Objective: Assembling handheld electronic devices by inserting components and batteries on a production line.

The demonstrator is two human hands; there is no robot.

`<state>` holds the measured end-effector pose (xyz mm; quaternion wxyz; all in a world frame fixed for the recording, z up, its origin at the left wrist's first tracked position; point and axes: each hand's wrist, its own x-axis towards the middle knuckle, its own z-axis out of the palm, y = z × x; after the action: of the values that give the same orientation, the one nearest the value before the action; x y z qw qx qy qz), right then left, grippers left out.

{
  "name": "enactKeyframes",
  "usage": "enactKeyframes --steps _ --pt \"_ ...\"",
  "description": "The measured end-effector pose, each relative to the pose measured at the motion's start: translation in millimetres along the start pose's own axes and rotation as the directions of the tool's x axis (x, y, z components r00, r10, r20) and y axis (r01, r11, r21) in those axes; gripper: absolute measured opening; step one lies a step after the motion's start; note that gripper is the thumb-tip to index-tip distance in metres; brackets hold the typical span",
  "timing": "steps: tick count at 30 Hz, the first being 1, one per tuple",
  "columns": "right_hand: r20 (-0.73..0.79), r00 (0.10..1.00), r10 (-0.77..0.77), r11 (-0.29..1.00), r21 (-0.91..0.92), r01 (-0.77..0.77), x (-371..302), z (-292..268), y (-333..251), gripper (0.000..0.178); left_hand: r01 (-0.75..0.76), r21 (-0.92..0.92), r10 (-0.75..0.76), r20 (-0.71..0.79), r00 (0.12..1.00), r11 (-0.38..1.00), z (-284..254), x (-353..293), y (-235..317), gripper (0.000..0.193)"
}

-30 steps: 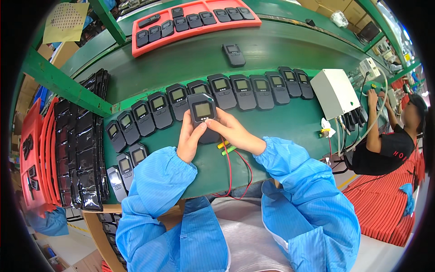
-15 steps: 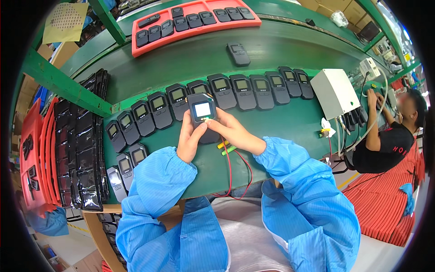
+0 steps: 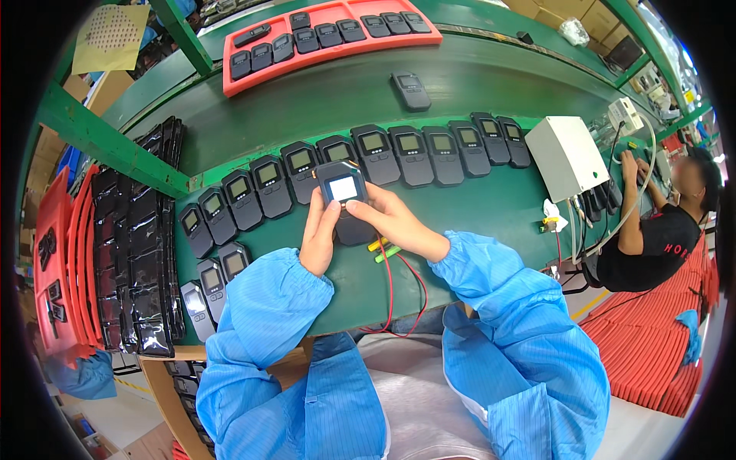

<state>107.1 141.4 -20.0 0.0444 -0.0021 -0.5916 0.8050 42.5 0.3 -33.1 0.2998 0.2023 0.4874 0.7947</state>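
Between both my hands is a black handheld electronic device [image 3: 351, 172] with a lit white screen and small buttons below it. My left hand [image 3: 319, 236] grips its left side, the thumb at the lower left of the screen. My right hand [image 3: 400, 225] closes on the right side, with its thumb on the buttons. Directly below, partly hidden by my fingers, a similar device [image 3: 354, 231] lies on the green table [image 3: 491, 222]. Red wires with a yellow probe [image 3: 376, 244] and a green probe [image 3: 388, 254] lie beside it.
Beyond my hands stands a row of similar devices [image 3: 415, 159]; several more [image 3: 211, 284] lie at left. A single device [image 3: 411, 92] sits on the green conveyor belt [image 3: 491, 92]. A red tray [image 3: 333, 57] of devices is behind. A white box [image 3: 566, 157] and a co-worker [image 3: 652, 222] are at right.
My left thumb has shifted up and right to the buttons under the screen. A green light near the buttons no longer shows. The single device on the belt has moved slightly right.
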Motion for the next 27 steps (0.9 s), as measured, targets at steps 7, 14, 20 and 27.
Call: enactKeyframes --steps 7,14,20,27 --pt "0.001 0.999 0.032 0.999 0.014 -0.032 0 1 -2 0.033 -0.005 0.058 0.006 -0.004 1.0 0.998 -2 1 -3 0.041" --pt "-0.001 1.0 0.018 1.0 -0.015 -0.018 0 0 1 0.033 0.049 0.031 -0.048 -0.033 0.998 0.998 -1 0 -2 0.043" --pt "-0.016 0.999 0.043 0.998 -0.035 -0.043 -2 2 -10 0.036 0.078 0.023 -0.076 -0.054 0.996 0.997 0 -2 0 0.045" --pt "-0.013 0.999 0.038 0.997 -0.066 -0.039 -2 2 -12 0.038 0.078 0.034 -0.077 -0.022 0.997 0.996 0 -1 1 0.046"
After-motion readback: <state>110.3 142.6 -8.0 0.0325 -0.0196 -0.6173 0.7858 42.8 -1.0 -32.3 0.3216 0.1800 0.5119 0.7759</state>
